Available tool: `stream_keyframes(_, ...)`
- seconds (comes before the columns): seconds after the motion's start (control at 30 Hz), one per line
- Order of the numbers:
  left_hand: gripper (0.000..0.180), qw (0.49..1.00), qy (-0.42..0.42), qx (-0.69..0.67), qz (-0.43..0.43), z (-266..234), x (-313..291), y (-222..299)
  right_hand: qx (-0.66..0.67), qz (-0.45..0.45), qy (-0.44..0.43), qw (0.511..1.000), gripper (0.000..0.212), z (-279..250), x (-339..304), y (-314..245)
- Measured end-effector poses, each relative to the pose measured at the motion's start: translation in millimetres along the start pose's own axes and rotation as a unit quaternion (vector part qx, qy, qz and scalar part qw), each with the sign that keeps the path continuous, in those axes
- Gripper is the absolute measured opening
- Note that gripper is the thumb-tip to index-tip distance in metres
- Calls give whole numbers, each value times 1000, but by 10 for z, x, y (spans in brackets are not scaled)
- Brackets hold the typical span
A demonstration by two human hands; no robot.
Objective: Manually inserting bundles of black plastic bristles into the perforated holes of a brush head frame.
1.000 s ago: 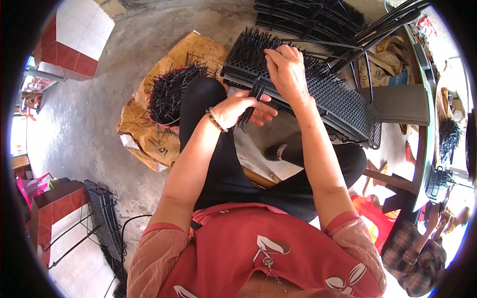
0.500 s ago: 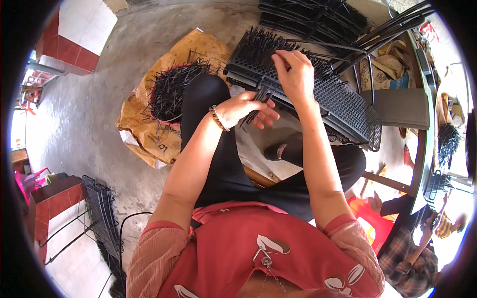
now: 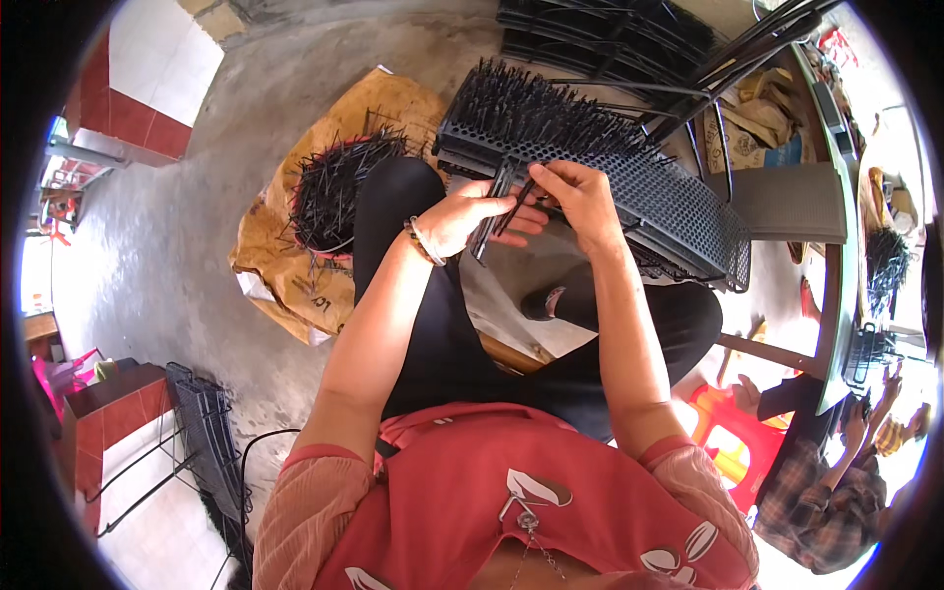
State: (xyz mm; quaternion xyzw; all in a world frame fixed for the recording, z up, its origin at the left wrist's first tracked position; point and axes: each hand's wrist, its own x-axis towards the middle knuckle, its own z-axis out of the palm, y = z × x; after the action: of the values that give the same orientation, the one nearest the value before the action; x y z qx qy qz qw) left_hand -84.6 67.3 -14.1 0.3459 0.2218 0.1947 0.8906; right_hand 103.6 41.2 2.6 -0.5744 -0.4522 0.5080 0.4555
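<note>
- 2 hands, both centre of frame, just above the black-trousered legs point(image 3: 413, 295).
- Left hand point(image 3: 454, 224): thumb and fingers closed around 1 bundle of black sticks point(image 3: 501, 182). Outer fingers splayed beyond it, to the right. 1 beaded bracelet point(image 3: 423, 243) at that wrist.
- Right hand point(image 3: 582, 202): thumb and forefinger pinched on stick ends at the bundle's right side. One stick or several, can't tell.
- Bundle: centre of frame, just below the near edge of the perforated rack. Sticks too tight to count. Long axis runs steeply, upper right to lower left, leaning right at the top.
- 1 black perforated rack point(image 3: 688, 202), upper centre to right. Long axis slopes from upper left down to lower right. Dense rows of upright sticks point(image 3: 546, 106) fill its far side, too many to count; near strip shows bare holes.
- 1 loose stick pile point(image 3: 344, 192) left of the knee, sticks pointing every way, reddish rim showing underneath. It sits on 1 orange-brown sack point(image 3: 270, 231), spread on the concrete floor point(image 3: 187, 265).
- 1 red plastic stool point(image 3: 752, 457), lower right; near it, at least one other person in plaid point(image 3: 816, 516).
</note>
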Motion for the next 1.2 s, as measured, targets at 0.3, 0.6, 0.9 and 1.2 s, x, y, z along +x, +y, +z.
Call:
stream_keyframes(0.3,32,998,21,67,-9,-6,39,-19,-30,6,37,999,20,-31,17,0)
stream_keyframes(0.6,24,997,62,39,-11,-65,43,-52,-15,-185,171,968,24,-80,272,-254)
stream_keyframes(0.9,26,999,34,34,-25,-107,53,-69,-218,-304,225,900,24,-21,559,-115)
stream_keyframes(1.2,26,998,28,36,-34,-83,55,-50,-329,-411,214,823,22,30,561,-95)
